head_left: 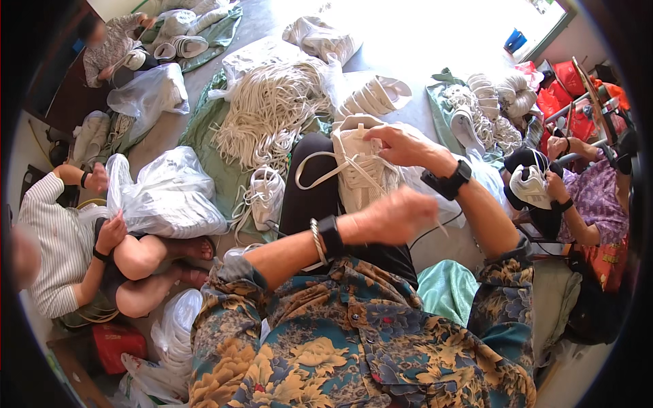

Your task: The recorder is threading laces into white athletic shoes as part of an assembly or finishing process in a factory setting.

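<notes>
A white sneaker (pixel 360 170) rests on my black-trousered lap, toe pointing away from me. My right hand (pixel 401 146) grips its far side near the eyelets and pinches the white shoelace (pixel 320 173), which loops out to the left. Closer to me, my left hand (pixel 394 217) is blurred and closed around the lace ends in front of the shoe. Both wrists carry black bands; the left also has a silver bangle.
A heap of white laces (pixel 269 112) lies on a green sheet ahead, with another laced sneaker (pixel 265 194) beside my knee. A person at left handles a plastic bag (pixel 166 197); a person at right holds a white shoe (pixel 530 187). More shoes (pixel 374 98) lie beyond.
</notes>
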The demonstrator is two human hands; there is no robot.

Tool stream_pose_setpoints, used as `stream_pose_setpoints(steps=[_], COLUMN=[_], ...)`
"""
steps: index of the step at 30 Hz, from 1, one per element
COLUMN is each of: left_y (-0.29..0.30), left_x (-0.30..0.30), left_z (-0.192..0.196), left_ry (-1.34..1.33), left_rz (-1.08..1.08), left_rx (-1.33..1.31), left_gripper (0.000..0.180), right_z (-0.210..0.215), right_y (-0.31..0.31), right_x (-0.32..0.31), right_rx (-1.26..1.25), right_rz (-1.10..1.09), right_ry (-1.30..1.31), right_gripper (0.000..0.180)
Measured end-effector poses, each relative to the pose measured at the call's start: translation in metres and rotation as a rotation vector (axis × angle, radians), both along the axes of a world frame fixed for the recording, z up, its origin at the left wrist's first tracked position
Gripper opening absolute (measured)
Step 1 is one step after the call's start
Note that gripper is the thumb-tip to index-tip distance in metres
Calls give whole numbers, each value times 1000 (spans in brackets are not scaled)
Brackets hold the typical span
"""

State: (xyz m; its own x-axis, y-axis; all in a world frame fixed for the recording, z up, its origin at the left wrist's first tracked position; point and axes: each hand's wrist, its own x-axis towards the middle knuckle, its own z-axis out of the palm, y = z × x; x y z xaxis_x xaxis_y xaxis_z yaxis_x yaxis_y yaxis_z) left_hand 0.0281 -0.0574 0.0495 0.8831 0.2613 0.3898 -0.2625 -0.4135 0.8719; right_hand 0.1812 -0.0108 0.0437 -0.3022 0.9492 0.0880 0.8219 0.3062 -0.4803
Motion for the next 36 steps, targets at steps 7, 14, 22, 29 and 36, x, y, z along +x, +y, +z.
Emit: stream_pose_setpoints(steps=[7, 14, 22, 29, 36], left_y=[44, 97, 138, 127, 116], left_x=[-18, 1, -65, -158, -149], left_z=[-18, -54, -36, 11, 17], left_ry=[449, 292, 371, 444, -44], left_rz=[319, 711, 679, 795, 392], left_rx=[-521, -6, 416, -851, -1217], left_gripper=[15, 13, 18, 11, 9], right_z=[13, 3, 15, -4, 34], right_y=[10, -7, -20, -10, -1], right_x=[4, 1, 5, -65, -26], right_rx=[-181, -1, -154, 402, 33], right_rz=[64, -22, -153, 111, -121], right_ry=[-154, -73, 57, 338, 498], right_gripper=[19, 11, 15, 21, 14])
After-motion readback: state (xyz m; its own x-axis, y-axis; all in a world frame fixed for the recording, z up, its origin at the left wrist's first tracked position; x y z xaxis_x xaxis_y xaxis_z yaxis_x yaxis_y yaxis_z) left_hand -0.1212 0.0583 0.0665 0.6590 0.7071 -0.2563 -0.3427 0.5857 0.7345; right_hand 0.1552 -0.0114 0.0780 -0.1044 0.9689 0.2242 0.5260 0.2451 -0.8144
